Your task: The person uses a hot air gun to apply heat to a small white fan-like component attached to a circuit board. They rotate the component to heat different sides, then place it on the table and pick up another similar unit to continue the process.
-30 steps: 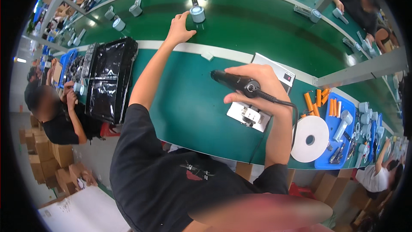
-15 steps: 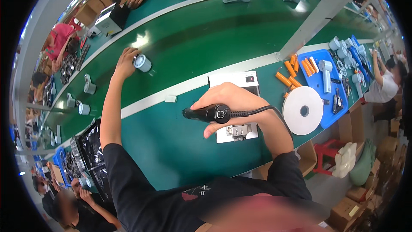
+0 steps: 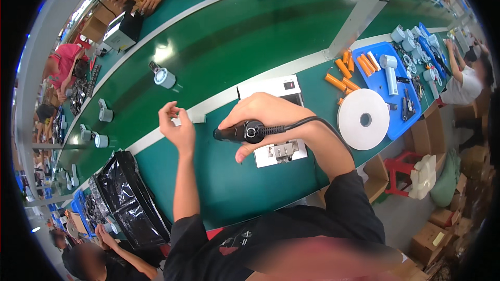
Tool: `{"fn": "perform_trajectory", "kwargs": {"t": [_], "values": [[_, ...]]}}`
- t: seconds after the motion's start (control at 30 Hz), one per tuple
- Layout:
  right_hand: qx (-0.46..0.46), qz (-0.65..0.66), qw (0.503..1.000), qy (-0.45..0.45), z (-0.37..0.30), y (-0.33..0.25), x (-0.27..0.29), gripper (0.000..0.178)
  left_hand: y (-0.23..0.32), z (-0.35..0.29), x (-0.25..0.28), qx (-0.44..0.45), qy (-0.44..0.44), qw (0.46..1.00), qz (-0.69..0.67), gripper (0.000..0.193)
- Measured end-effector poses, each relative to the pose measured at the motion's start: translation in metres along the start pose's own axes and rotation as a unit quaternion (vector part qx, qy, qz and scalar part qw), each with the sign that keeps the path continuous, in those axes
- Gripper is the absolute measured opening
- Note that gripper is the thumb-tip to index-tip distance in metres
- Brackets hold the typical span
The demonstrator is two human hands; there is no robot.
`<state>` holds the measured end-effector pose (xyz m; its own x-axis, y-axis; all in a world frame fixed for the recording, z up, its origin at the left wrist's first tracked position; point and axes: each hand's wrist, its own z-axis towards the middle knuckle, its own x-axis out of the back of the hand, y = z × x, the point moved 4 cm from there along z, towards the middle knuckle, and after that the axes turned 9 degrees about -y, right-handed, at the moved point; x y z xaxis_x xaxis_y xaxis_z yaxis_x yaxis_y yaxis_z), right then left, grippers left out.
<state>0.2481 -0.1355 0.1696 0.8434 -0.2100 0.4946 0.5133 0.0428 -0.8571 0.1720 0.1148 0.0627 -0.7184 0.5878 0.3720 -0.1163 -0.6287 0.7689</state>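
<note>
My left hand point(image 3: 178, 127) is above the bench edge, its fingers loosely bent and apart with nothing visible between them. Just to its right lies a small pale block point(image 3: 198, 118). On the green conveyor beyond it stands a light-blue round-headed housing point(image 3: 164, 77), apart from the hand. My right hand point(image 3: 271, 117) is wrapped round a black corded electric screwdriver point(image 3: 237, 132), its cable running back over my forearm. Under that hand is a white box-shaped machine point(image 3: 281, 84) with a metal fixture point(image 3: 284, 151) at its near end, partly hidden by my hand and wrist.
A white reel point(image 3: 350, 119), orange cylinders point(image 3: 336, 81) and a blue tray point(image 3: 388, 127) of parts lie to the right. A black plastic-lined tray point(image 3: 125, 192) is at the left. A metal post point(image 3: 359, 18) rises beyond the bench. Several co-workers sit around.
My left hand has let go of the light-blue housing on the conveyor and come back toward me, to the right. My right hand still grips the screwdriver; the whole view has shifted slightly.
</note>
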Motion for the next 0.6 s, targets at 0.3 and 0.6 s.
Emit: {"fn": "perform_trajectory", "kwargs": {"t": [0.3, 0.6], "values": [[0.025, -0.005, 1.000, 0.018, 0.001, -0.003, -0.002, 0.059, -0.024, -0.044, -0.020, 0.106, 0.099, 0.988, -0.061, 0.013], [0.034, -0.019, 0.999, 0.027, 0.003, 0.003, -0.004, 0.067, -0.036, -0.047, -0.020, 0.156, 0.050, 0.983, -0.082, 0.012]]}}
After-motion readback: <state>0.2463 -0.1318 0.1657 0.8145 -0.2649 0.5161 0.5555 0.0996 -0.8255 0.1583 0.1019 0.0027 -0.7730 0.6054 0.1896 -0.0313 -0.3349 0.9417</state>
